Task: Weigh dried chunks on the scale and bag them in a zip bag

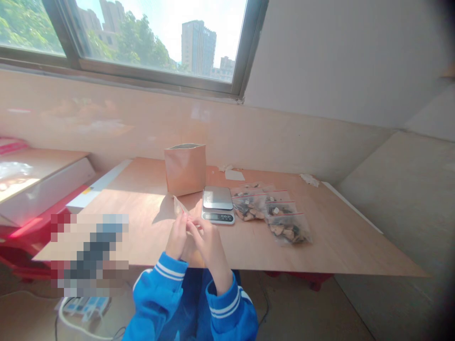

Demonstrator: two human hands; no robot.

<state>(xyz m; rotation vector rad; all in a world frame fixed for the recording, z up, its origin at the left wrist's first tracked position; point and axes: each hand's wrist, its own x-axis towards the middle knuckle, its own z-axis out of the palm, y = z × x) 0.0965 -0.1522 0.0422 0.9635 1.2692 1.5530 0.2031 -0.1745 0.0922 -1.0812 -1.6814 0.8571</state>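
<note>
My left hand and my right hand are raised together over the near edge of the wooden table. Both pinch a small clear plastic bag whose top corner sticks up above my fingers. Just beyond my hands sits a small digital scale with a bare steel platform. Behind it stands an open brown paper bag. To the right of the scale lie several clear zip bags with red seals, filled with dark and pale pieces.
A blurred patch covers the table's left front. A white box over red items stands at far left. Paper scraps lie near the back wall. A white cable and power strip lie on the floor.
</note>
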